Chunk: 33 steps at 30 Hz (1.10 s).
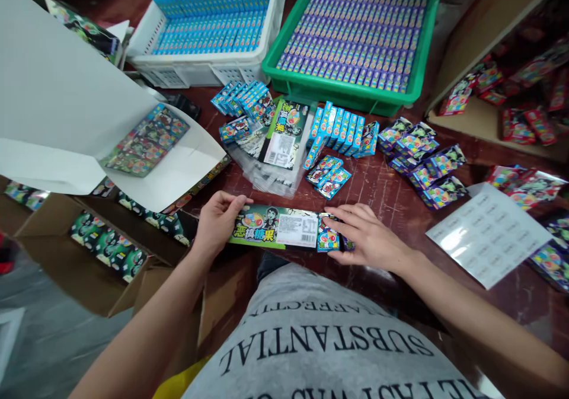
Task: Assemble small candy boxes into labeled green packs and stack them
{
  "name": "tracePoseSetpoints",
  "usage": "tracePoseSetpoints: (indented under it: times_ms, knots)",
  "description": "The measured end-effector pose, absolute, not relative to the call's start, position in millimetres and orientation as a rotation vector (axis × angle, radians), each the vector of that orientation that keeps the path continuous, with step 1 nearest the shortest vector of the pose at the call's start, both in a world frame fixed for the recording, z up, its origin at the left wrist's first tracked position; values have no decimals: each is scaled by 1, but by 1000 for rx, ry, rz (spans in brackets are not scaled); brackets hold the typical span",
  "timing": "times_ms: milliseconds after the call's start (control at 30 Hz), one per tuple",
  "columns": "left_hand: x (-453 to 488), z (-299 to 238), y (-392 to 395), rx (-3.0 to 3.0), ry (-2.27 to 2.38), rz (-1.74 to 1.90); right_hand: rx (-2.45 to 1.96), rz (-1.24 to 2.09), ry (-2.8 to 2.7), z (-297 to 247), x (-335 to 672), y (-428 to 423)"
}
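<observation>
From where I stand, the left hand pinches one end of a long printed sleeve, thumb on top and fingers curled. The sleeve lies flat between the two hands, at the near edge of the counter. At its other end the right hand spreads over a small blue box and a purple box, fingers along the far side, thumb along the near one. Whether it squeezes them or merely steadies them, I can't tell.

The sleeve looks light, and its shiny face suggests slick film that would crease or slide under a careless push. I'd take it by the ends or long edges, as the left hand does. The boxes seem to be light, thin card; best held by their narrow sides, since a hard pinch on the broad faces could dent them.

Beyond the left hand's fingers, clear bags overlap so much that I can't count them. Farther off, past the right hand, stands a green crate packed with purple boxes.

The right hand covers most of the purple box, and I can't make out whether the blue one sits inside the sleeve's mouth or only against it. The sleeve's fine print is too small to read, and its underside is hidden.
</observation>
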<state>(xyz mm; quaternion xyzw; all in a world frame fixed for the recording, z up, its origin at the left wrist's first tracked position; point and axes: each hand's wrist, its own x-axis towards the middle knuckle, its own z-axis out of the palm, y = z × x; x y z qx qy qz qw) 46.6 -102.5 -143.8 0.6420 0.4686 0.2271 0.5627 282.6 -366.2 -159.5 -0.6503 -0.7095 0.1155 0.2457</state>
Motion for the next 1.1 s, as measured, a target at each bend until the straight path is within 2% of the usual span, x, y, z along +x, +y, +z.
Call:
tracePoseSetpoints:
  times_ms: [267,500,733,967,1100]
  knots:
    - [61,-145,-111,1474,1078,515,-1758,326,-1859,-155,308,-378]
    - [77,-146,-129,1482,1168,584,-1986,135,-1678,-147,299,-394]
    - [87,-151,-139,1520,1115,598,-1979,278,-1726,-153,288,-412]
    - [94,-154,-146,1569,1118,663,-2066,93,-1547,-163,273,-423]
    - [94,-154,-153,1718,1098,615,-1995,162,-1619,-162,275,-425]
